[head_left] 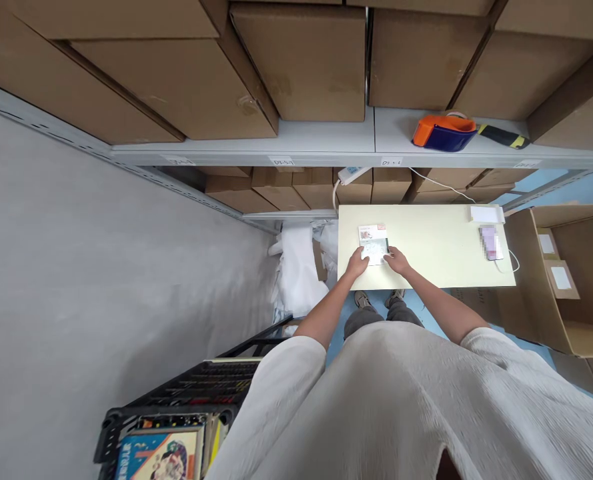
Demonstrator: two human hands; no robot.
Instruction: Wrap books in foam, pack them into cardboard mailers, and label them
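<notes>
A small white book or booklet (pixel 373 244) with a greenish lower half and a red mark at its top right lies at the left part of the pale yellow table (pixel 436 247). My left hand (pixel 357 263) grips its lower left corner, thumb on top. At the lower right edge my right hand (pixel 396 260) holds it the same way, the thumb resting on the cover. What lies under the book is hidden.
A phone (pixel 490 243) with a cable and a white box (pixel 487 214) are at the table's right end. Cardboard boxes fill the shelf (pixel 321 140), which also bears a tape dispenser (pixel 445 133). An open carton (pixel 531 280) stands right; a black crate (pixel 111 433) holds books.
</notes>
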